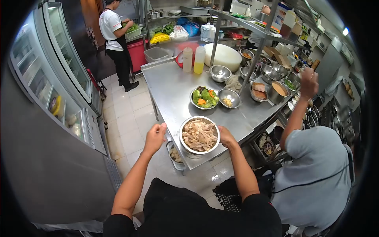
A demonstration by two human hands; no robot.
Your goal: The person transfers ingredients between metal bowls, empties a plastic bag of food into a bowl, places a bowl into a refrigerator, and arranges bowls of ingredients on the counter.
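Note:
A steel bowl [182, 143] heaped with pale strips of cooked meat [200, 135] is at the near corner of the steel table. My right hand [226, 137] grips its right side, the fingertips partly hidden by the rim. To the left of the bowl and apart from it, my left hand [155, 138] is raised with its fingers curled in, and I see nothing in it. Just beyond are a bowl of broccoli and carrots [204, 97] and a steel bowl [233, 96] with small yellowish pieces.
Two squeeze bottles [199, 60] and an empty steel bowl [220, 73] stand farther back on the table [166, 85]. A person in grey [316, 173] is close on my right, one arm raised. Another person [114, 35] handles greens at the back. Glass-door fridges [51, 79] line the left.

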